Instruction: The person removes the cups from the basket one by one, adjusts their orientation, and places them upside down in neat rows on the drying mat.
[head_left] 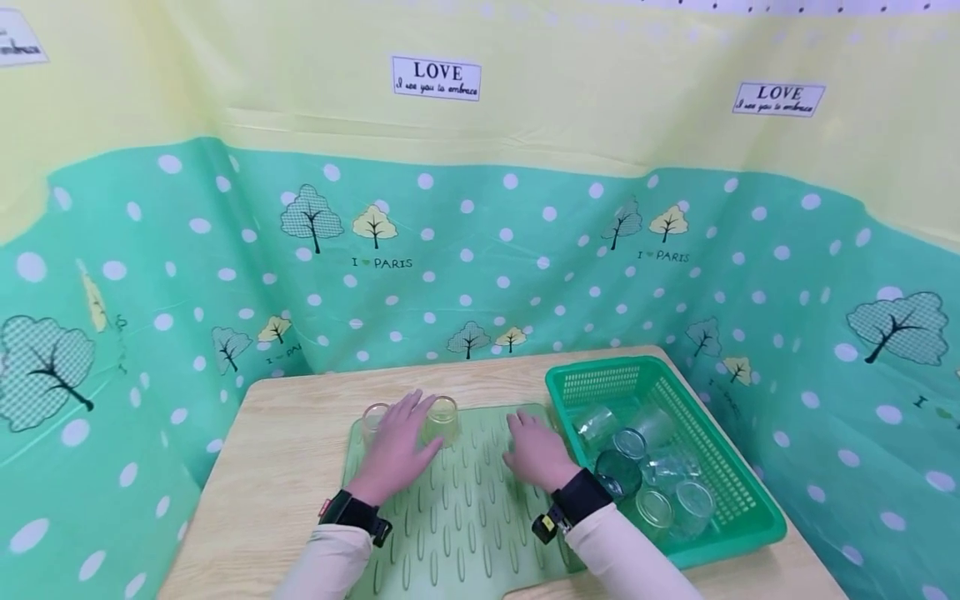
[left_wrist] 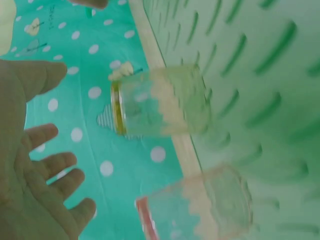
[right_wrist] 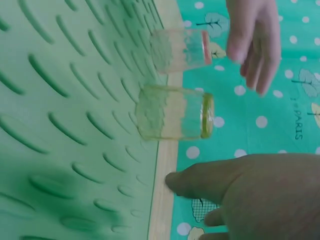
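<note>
1. Two small clear drinking glasses stand upright at the far left edge of the green ridged drying mat (head_left: 465, 508): a yellow-rimmed glass (head_left: 442, 416) and, left of it, a red-rimmed glass (head_left: 373, 419). They stand just beside each other, apart.
2. Left hand (head_left: 397, 446) hovers over the mat between the two glasses, fingers spread and fairly straight; it holds nothing. In the left wrist view the palm (left_wrist: 30, 170) sits apart from the yellow-rimmed glass (left_wrist: 157, 102).
3. Right hand (head_left: 534, 450) rests low on the mat near the basket, fingers loosely extended, empty. Whether it touches the mat cannot be told.
4. Handling, as a judgement: the glasses look thin-walled, light, rigid, smooth, possibly slippery, and breakable. Best hold is round the side wall at mid-height, thumb opposite fingers.
5. Green plastic mesh basket (head_left: 738, 521) sits to the right of the mat, touching its edge. It holds roughly seven or eight more glasses (head_left: 648, 467), clear and tinted, some tipped on their sides, jumbled together.
6. Mat and basket lie on a light wooden table (head_left: 285, 450).
</note>
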